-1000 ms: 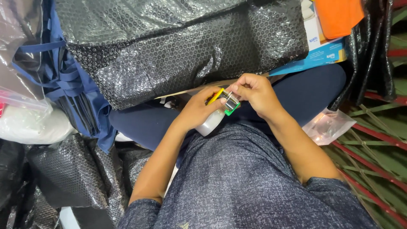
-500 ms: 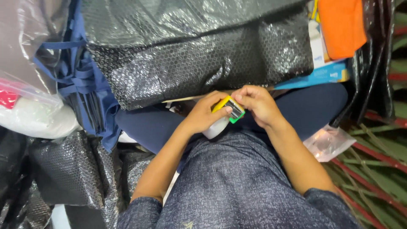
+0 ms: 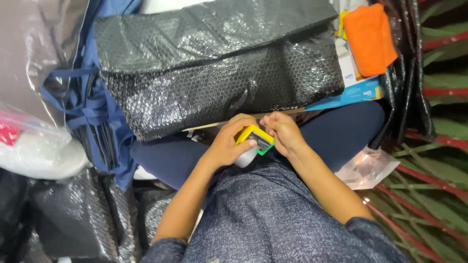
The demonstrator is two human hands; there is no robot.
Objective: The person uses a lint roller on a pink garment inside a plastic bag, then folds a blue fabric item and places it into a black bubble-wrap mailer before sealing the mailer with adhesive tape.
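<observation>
My left hand (image 3: 228,141) grips a small box (image 3: 255,138) with yellow and green edges, and a white rounded object (image 3: 245,157) shows just under it. My right hand (image 3: 283,132) pinches the box's right end with its fingertips. Both hands meet over my lap, above my dark blue trousers (image 3: 336,131) and grey speckled top (image 3: 273,214). Just beyond my hands lies a large parcel in black bubble wrap (image 3: 219,68).
An orange cloth (image 3: 370,36) lies on a blue and white carton (image 3: 353,95) at the upper right. A clear plastic bag (image 3: 368,168) rests by my right forearm. Blue fabric with straps (image 3: 90,112), more black wrapped bundles (image 3: 73,214) and a white bag (image 3: 39,156) crowd the left.
The view has shifted so the black parcel and orange cloth sit lower in frame. My hands have turned the small box; its yellow edge now faces up more.
</observation>
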